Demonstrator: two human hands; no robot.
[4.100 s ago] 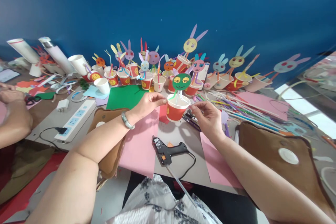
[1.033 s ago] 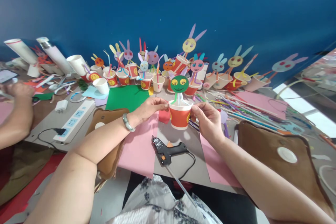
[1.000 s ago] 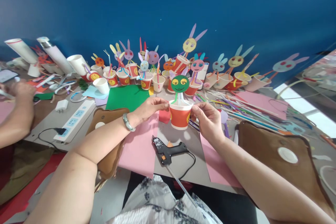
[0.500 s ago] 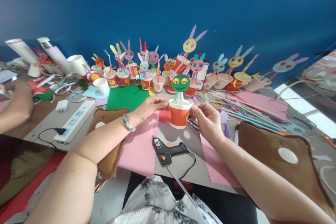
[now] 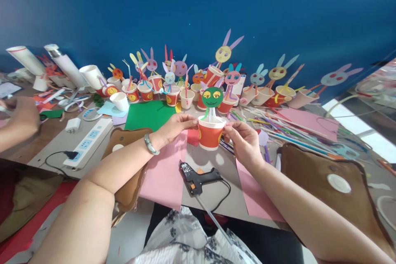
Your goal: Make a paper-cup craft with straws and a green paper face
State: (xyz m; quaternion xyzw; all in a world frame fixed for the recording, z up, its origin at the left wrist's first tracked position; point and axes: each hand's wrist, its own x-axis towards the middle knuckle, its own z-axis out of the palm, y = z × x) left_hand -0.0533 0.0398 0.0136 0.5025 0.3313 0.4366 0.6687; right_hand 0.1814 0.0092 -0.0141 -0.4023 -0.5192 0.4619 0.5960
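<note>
Between my two hands is a red and white paper cup (image 5: 210, 135), upright above the table. A green paper face (image 5: 212, 97) with yellow eyes rises from it on pale and green strips. My left hand (image 5: 177, 127) pinches the cup's left rim between thumb and fingers. On the other side, my right hand (image 5: 244, 139) grips the cup's right edge, and a small pink bit shows by its fingertips. Below the cup lies a black glue gun (image 5: 199, 177) with a glue stick projecting from its back end.
Behind the cup stand several paper cups (image 5: 187, 99) with paper rabbit faces along the blue wall. A power strip (image 5: 89, 142) lies left, near a co-worker's arm (image 5: 21, 121). Brown pouches (image 5: 328, 181), pink paper (image 5: 163, 173), green paper (image 5: 150, 115) and loose strips cover much of the table.
The cup with the green face has shifted very slightly up and left in my hands. At the far left, the co-worker's arm has moved a little.
</note>
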